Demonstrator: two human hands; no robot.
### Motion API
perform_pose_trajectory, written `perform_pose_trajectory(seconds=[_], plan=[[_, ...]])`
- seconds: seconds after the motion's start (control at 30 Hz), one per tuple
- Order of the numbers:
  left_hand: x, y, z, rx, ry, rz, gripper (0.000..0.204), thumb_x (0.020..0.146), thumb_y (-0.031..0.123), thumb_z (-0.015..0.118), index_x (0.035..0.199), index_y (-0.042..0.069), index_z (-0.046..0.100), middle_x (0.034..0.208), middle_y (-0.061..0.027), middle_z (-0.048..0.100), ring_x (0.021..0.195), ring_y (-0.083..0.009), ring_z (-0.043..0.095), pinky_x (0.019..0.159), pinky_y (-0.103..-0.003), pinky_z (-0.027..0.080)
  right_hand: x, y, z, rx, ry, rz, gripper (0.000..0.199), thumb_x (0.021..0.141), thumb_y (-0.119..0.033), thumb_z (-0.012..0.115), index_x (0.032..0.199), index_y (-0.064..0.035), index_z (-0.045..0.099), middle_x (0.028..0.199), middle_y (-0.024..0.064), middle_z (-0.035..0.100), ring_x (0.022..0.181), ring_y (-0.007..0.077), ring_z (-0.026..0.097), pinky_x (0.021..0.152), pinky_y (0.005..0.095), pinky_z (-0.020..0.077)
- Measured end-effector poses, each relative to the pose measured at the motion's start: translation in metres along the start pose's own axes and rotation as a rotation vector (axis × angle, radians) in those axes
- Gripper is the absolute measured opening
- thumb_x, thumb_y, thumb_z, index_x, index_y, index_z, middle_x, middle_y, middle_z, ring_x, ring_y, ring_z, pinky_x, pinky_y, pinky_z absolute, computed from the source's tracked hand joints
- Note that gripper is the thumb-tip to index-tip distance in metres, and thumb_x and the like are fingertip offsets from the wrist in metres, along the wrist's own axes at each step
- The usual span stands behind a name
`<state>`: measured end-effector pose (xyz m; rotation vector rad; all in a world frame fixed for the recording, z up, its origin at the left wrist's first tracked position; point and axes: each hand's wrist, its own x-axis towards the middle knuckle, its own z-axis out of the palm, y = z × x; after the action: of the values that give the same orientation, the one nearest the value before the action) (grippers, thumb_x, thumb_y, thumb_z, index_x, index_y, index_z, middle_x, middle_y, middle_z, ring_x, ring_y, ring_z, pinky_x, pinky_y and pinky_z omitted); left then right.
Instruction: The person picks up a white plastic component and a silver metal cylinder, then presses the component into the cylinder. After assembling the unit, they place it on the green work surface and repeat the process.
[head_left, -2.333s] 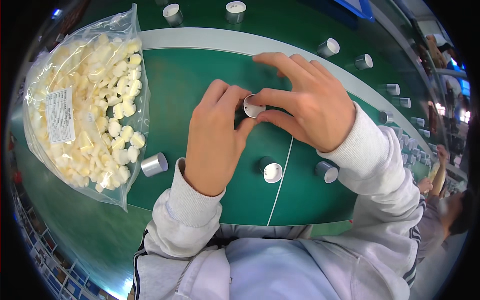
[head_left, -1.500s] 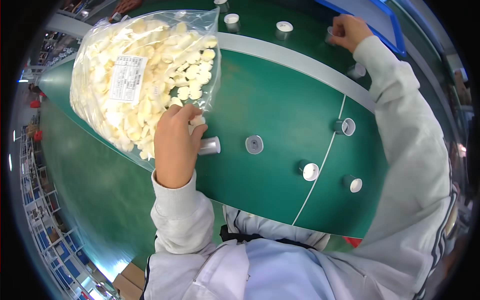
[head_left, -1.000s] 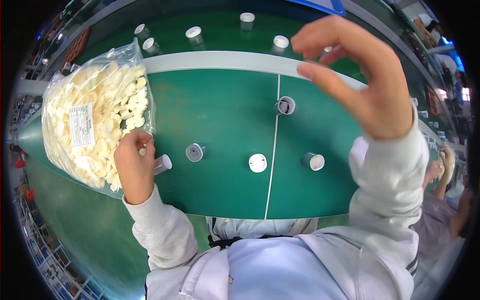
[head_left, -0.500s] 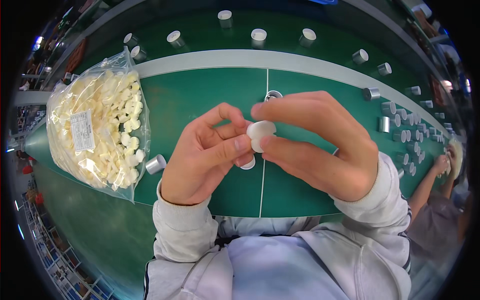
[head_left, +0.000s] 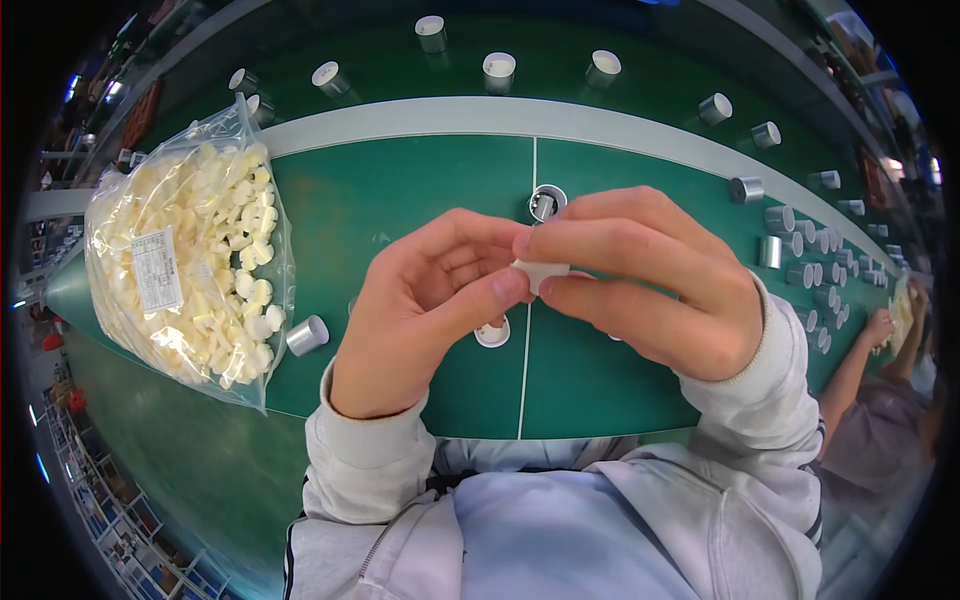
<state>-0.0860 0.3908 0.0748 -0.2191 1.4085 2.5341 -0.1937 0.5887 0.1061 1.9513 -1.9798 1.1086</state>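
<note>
Over the middle of the green table, my left hand [head_left: 425, 300] and my right hand [head_left: 665, 285] meet at one small white lobed piece [head_left: 541, 273]. Thumb and fingers of my left hand pinch it on one side, while those of my right hand grip the other; they cover most of it. Just beyond the fingertips stands an open silver metal cup [head_left: 548, 204] with a metallic part inside. Under the left fingers lies a white rounded piece [head_left: 492, 334], partly hidden. A silver cylinder [head_left: 308, 335] rests left of my left wrist.
A large clear bag [head_left: 190, 265] of cream-white lobed pieces lies at the left. Silver cups with white insides [head_left: 499, 72] stand on a green belt [head_left: 560, 105] beyond the pale rail. Many silver cylinders [head_left: 800, 274] crowd the right, where another person's arm [head_left: 853, 370] reaches in.
The white piece has turned, showing a narrower side, and my fingers have closed round it. The silver cup behind is more exposed. Cups on the far belt have shifted left.
</note>
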Motion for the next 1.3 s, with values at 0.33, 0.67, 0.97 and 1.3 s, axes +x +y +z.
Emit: perform_pose_trajectory(seconds=[0.33, 0.67, 0.97, 1.3], plan=[[0.008, -0.034, 0.026, 0.096, 0.210, 0.438, 0.020, 0.083, -0.015, 0.068, 0.100, -0.006, 0.065, 0.112, -0.0148, 0.064, 0.101, -0.0185, 0.064, 0.089, -0.029, 0.051, -0.004, -0.024, 0.027, 0.029, 0.297, 0.551, 0.027, 0.074, 0.004, 0.079, 0.099, 0.0019, 0.069, 0.100, 0.0182, 0.066, 0.087, 0.0261, 0.067, 0.076, 0.0323, 0.0545], [0.014, -0.040, 0.022, 0.381, 0.319, 0.483, 0.021, 0.082, -0.016, 0.067, 0.100, -0.006, 0.068, 0.109, -0.0145, 0.067, 0.098, -0.0191, 0.064, 0.084, -0.027, 0.051, -0.015, -0.012, 0.028, 0.211, 0.370, 0.647, 0.022, 0.074, 0.005, 0.079, 0.094, -0.0009, 0.072, 0.101, 0.0140, 0.069, 0.091, 0.0248, 0.070, 0.080, 0.0321, 0.0562], [0.044, -0.044, 0.017, 0.575, 0.377, 0.478, 0.017, 0.080, -0.009, 0.069, 0.095, -0.001, 0.068, 0.100, -0.0109, 0.068, 0.086, -0.0189, 0.067, 0.069, -0.026, 0.056, -0.014, 0.014, 0.029, 0.287, 0.193, 0.684, 0.019, 0.078, 0.009, 0.074, 0.096, 0.0045, 0.070, 0.101, 0.0140, 0.068, 0.089, 0.0206, 0.068, 0.077, 0.0291, 0.0565], [0.033, -0.039, 0.019, 0.608, 0.400, 0.576, 0.020, 0.079, -0.013, 0.071, 0.096, -0.005, 0.066, 0.105, -0.0104, 0.064, 0.089, -0.0146, 0.064, 0.074, -0.024, 0.053, -0.006, 0.000, 0.031, 0.237, 0.281, 0.777, 0.020, 0.080, 0.009, 0.074, 0.098, 0.0062, 0.068, 0.103, 0.0159, 0.066, 0.093, 0.0207, 0.067, 0.083, 0.0314, 0.0571]])
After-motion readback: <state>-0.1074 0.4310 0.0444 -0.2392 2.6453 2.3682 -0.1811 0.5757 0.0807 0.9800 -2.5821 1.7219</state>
